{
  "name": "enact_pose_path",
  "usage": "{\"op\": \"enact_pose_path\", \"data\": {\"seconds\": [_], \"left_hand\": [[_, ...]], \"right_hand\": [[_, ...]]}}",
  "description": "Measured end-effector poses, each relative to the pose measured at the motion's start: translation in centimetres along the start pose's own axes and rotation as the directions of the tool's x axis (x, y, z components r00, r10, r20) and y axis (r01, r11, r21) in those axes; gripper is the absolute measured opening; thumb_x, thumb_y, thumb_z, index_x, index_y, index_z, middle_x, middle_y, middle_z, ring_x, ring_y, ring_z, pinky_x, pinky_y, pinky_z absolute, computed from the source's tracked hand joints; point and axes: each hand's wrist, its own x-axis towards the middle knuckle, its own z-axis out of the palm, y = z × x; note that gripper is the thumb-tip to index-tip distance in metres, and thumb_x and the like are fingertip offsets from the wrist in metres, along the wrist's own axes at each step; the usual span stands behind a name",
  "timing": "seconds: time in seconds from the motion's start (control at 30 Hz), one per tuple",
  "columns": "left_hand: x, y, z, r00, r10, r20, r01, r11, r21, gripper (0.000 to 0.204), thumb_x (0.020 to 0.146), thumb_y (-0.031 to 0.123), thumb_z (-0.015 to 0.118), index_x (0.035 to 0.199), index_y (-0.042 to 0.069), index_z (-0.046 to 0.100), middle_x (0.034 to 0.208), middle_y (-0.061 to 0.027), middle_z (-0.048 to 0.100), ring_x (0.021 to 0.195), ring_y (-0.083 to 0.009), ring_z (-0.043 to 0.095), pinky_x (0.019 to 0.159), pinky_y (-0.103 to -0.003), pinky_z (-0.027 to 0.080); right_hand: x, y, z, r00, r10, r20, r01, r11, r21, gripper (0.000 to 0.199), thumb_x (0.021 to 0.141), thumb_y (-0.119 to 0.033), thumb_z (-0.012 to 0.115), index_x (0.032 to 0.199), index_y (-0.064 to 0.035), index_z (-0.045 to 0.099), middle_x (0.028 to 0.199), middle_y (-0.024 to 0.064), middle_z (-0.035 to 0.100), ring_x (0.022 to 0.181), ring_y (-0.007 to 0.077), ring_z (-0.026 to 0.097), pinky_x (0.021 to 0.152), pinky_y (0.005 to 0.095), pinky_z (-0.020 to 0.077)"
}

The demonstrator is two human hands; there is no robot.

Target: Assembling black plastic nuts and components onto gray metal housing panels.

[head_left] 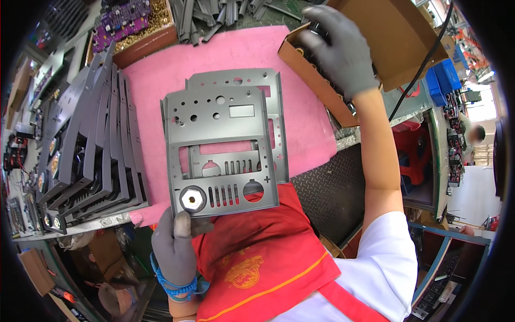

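Note:
My left hand, in a grey glove, grips the lower left corner of a grey metal panel with round holes, slots and a rectangular cutout. A silver hex nut fitting sits in the panel's corner just above my thumb. A second, similar grey panel lies under it on the pink mat. My right hand, also gloved, reaches into an open cardboard box at the upper right and closes on a dark round part that is mostly hidden.
A row of stacked dark metal panels leans at the left. A wooden tray with purple circuit boards stands at the back left. Dark metal strips lie behind the mat. Blue bins sit at the right.

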Motion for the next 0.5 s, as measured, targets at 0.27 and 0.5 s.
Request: {"op": "enact_pose_path", "data": {"seconds": [0.27,0.5], "left_hand": [[-0.2,0.3,1.0,0.943,0.145,-0.299,-0.057,0.957,0.286,0.026,0.093,0.014,0.062,0.107,-0.007,0.061,0.071,-0.0119,0.066,0.061,-0.0162,0.066,0.063,-0.026,0.051],[-0.5,1.1,0.8,0.804,0.474,-0.358,-0.231,0.805,0.546,0.027,0.089,0.007,0.066,0.113,-0.006,0.061,0.079,-0.0129,0.067,0.072,-0.02,0.066,0.068,-0.031,0.052]], "right_hand": [[3.7,6.7,2.7,0.871,0.466,0.156,-0.437,0.88,-0.187,0.06,0.082,-0.054,0.06,0.127,-0.0138,0.057,0.117,0.0157,0.067,0.108,0.0326,0.064,0.094,0.0435,0.0479],[0.3,-2.1,-0.3,0.97,0.242,0.029,-0.219,0.814,0.538,0.044,0.077,-0.018,0.069,0.118,-0.0085,0.059,0.099,0.0076,0.067,0.091,0.0178,0.064,0.087,0.0307,0.05]]}}
